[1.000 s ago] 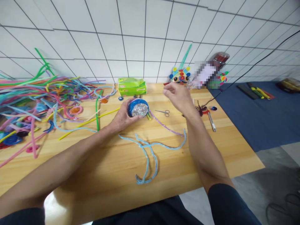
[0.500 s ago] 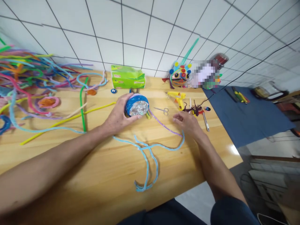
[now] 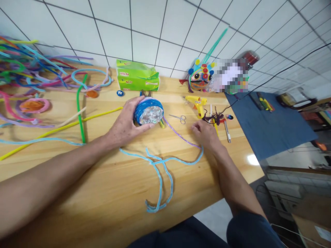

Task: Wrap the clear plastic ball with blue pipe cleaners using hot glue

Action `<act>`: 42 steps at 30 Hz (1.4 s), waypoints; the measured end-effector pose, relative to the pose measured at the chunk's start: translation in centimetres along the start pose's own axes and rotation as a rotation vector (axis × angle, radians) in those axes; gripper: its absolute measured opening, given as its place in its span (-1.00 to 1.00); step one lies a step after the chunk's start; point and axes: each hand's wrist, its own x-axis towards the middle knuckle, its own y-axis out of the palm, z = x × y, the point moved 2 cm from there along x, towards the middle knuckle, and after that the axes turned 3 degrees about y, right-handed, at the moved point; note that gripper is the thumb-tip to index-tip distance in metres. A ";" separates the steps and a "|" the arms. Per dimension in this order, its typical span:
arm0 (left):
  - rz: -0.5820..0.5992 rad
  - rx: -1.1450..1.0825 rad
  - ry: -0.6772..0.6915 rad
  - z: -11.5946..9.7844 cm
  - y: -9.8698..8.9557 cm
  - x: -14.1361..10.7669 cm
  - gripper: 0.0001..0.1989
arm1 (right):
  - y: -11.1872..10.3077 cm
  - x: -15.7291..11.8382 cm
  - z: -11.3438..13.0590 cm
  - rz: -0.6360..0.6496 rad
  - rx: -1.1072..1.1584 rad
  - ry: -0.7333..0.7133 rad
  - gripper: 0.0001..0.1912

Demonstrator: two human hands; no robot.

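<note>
My left hand (image 3: 126,120) is wrapped round the left side of a round blue object (image 3: 149,112) with a glittery silver face. From its right side a purple pipe cleaner (image 3: 178,135) trails across the table. My right hand (image 3: 204,132) rests on the table right of the scissors (image 3: 178,118), its fingers curled; whether they hold anything is hidden. Just behind it are a yellow glue gun (image 3: 198,102) and a tangle of dark yarn (image 3: 216,117). Light blue pipe cleaners (image 3: 169,182) lie bent and crossed in front of both hands.
A pile of coloured pipe cleaners (image 3: 28,74) covers the back left. A green tissue pack (image 3: 138,77) and a decorated face-like craft (image 3: 201,77) stand by the tiled wall. A pen (image 3: 227,131) and a dark blue mat (image 3: 274,125) lie to the right.
The camera view has shifted slightly. My left hand still holds the blue object, while the fingers of my right hand appear a little more curled and lower.
</note>
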 end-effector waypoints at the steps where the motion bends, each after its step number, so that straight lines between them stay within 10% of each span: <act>1: -0.001 -0.001 0.002 0.0 0.0 0.0 -0.03 | -0.3 0.0 -0.3 -0.014 0.041 0.015 -0.88; 31: 0.003 -0.007 -0.037 0.2 -0.2 0.0 0.05 | -0.3 -2.3 2.3 0.210 0.182 -0.330 -0.91; 42: 0.031 -0.010 -0.079 -0.1 -0.2 0.1 0.08 | 0.4 -1.9 3.0 0.074 0.097 -0.331 -0.90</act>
